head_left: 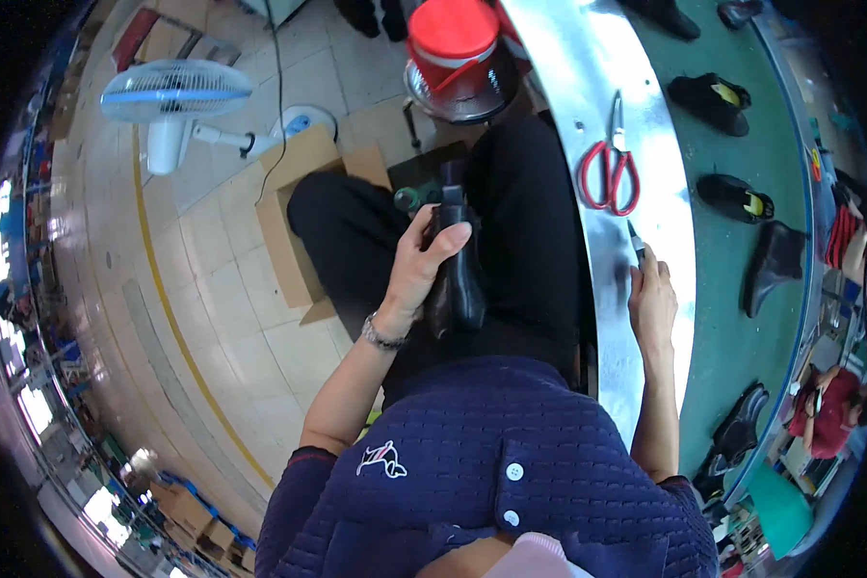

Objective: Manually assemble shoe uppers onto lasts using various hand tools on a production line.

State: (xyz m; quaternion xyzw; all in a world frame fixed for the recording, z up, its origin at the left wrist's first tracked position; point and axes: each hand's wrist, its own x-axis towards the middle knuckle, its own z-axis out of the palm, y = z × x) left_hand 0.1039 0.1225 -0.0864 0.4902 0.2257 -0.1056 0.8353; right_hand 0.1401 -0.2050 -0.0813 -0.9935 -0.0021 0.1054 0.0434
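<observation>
Over my lap, my left hand is closed around a black leather boot. The boot's shiny, rounded end faces my body. To the right, my right hand rests on the shiny metal bench, its fingers closed around a slim tool with a narrow pointed end. Most of this tool is hidden by the fingers, so its exact kind is unclear. Just beyond it lies a pair of scissors with red handles, blades pointing away from me.
An open cardboard box stands by my left knee. Farther off are a white fan and a red bucket on a stool. Right of the bench, several dark shoes lie on a green surface. Another person is at far right.
</observation>
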